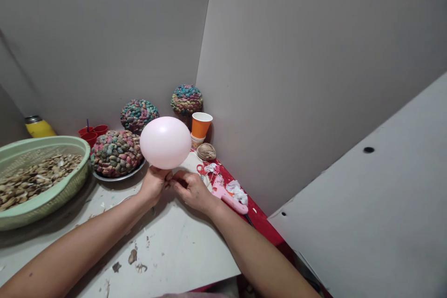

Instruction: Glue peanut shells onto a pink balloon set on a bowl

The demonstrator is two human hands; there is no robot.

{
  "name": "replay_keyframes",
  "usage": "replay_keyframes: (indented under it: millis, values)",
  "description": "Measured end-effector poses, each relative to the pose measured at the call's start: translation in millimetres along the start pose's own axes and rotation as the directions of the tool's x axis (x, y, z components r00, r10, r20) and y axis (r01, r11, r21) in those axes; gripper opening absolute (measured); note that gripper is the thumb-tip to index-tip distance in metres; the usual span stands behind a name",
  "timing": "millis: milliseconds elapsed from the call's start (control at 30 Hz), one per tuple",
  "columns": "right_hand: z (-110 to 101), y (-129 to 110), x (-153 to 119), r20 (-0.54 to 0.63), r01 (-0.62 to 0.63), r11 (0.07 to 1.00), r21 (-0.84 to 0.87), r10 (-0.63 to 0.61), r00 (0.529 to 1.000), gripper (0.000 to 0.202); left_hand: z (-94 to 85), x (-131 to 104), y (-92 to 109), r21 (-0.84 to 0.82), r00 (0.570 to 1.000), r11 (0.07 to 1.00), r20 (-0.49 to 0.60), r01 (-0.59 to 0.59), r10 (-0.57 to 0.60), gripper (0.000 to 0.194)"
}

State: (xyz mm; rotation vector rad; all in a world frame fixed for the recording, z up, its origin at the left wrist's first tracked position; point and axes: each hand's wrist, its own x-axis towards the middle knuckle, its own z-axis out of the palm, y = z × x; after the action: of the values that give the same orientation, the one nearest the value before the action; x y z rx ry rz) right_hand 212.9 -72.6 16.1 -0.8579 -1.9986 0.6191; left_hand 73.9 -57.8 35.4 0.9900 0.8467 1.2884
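A pale pink, inflated balloon (165,143) stands above my two hands over the white table board. Closed around its lower end is my left hand (156,186), just under the round body. My right hand (191,189) meets it from the right, fingers pinched together at the balloon's neck. The neck itself is mostly hidden behind the fingers, so I cannot make out any knot. Behind the left hand, a ball covered in painted shells (117,152) rests in a metal dish (120,178).
A green basket (66,191) of peanut-like shells is at left. Two more covered balls (138,114), red cups (90,137), a yellow bottle (40,126), an orange paper cup (201,126) and twine (206,151) stand behind. A pink glue gun (228,197) lies right, beside grey partitions.
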Motion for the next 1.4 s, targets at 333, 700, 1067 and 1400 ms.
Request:
replay_keyframes:
  millis: [333,700,1067,1400]
  values:
    - [1,3,-2,0.001,-0.009,1.0,-0.015,0.009,1.0,0.017,0.8,-2,1,-0.006,1.0,1.0,-0.002,0.006,-0.006,0.04]
    - [1,1,-2,0.016,-0.017,1.0,0.003,0.017,1.0,0.017,1.2,-1,1,-0.017,1.0,1.0,0.004,0.008,-0.008,0.039]
    - [2,4,1,-0.049,-0.104,0.992,0.076,0.108,0.993,0.015,-1.8,5,-2,-0.068,0.997,0.994,0.007,0.081,-0.08,0.028]
    - [3,6,2,-0.114,-0.19,0.971,0.144,0.207,0.972,0.019,-6.2,12,-3,-0.096,0.991,0.987,0.0,0.131,-0.131,0.035]
